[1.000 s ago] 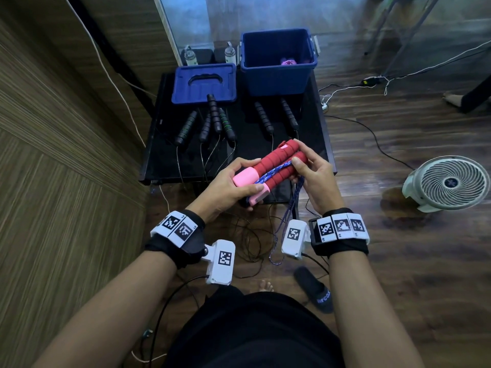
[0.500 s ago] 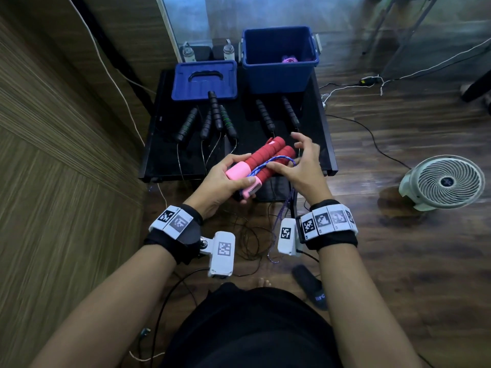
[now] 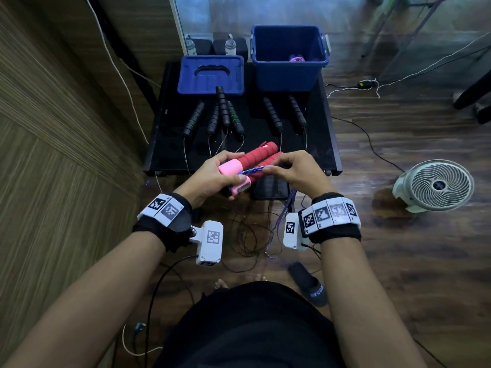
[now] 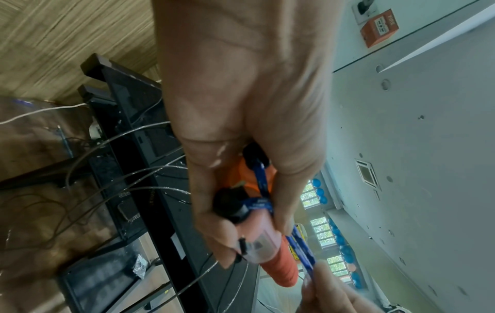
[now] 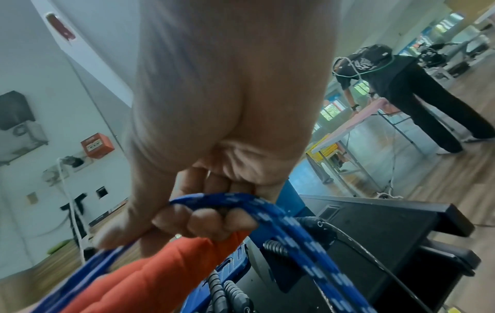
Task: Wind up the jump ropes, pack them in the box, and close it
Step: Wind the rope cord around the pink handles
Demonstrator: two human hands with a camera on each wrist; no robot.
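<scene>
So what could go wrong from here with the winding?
1. The blue cord hangs in a long tail to the floor among the black cables; it may snag there.
2. The left hand alone grips both red handles; if the right hand pulls hard, they could slip apart.

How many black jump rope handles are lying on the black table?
6. Four lie in a group before the blue lid. Two lie before the blue box. The hands may hide more.
</scene>
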